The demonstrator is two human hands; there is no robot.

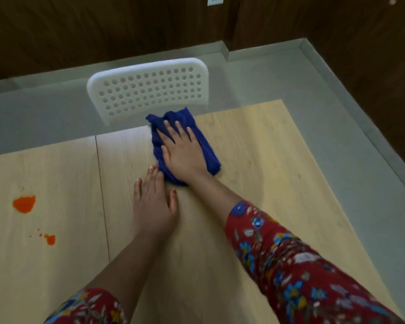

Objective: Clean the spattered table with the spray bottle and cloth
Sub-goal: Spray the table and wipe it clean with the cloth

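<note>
A dark blue cloth [206, 146] lies bunched near the far edge of the light wooden table [267, 183]. My right hand [182, 155] presses flat on top of it with the fingers spread. Just in front of the cloth, my left hand [153, 206] rests flat on the bare wood, its fingertips touching the cloth's near edge. An orange blot [24, 204] and a smaller orange spatter [50, 239] with fine drops mark the left part of the table. No spray bottle is in view.
A white perforated chair back [150, 87] stands against the table's far edge, right behind the cloth. A seam [102, 195] splits the tabletop into two boards. Grey floor [313, 90] and dark wood wall panels lie beyond, to the back and right.
</note>
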